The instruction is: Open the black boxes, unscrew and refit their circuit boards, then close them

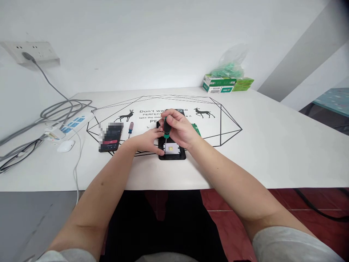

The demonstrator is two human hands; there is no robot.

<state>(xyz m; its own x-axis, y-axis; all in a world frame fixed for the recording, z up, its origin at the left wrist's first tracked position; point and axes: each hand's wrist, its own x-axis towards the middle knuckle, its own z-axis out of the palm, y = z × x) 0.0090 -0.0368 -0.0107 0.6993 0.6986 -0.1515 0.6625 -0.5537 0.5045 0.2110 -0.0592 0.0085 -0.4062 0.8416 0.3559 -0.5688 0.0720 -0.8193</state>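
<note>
Green-handled screwdriver (166, 131) in right hand (178, 128), one opened phone (172, 151), second screwdriver (130, 129)

White desk (272, 145) printed with a geometric deer design, black device (172, 153) laid at its middle, dark phone (110, 140) and small screwdriver (130, 128) beside it, power strip (71, 124) and white mouse (65, 146) at left, green boxes (219, 84) set at the back.

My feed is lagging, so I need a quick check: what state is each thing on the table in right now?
Device: flat on table, back open, insides showing.
Green screwdriver: upright, tip down on device.
Right hand: gripping green screwdriver.
Left hand: resting on device's edge.
Phone: flat, screen lit.
Red screwdriver: lying unused.
Power strip: plugs inserted.
Bag: on boxes; open or shut unclear.
</note>
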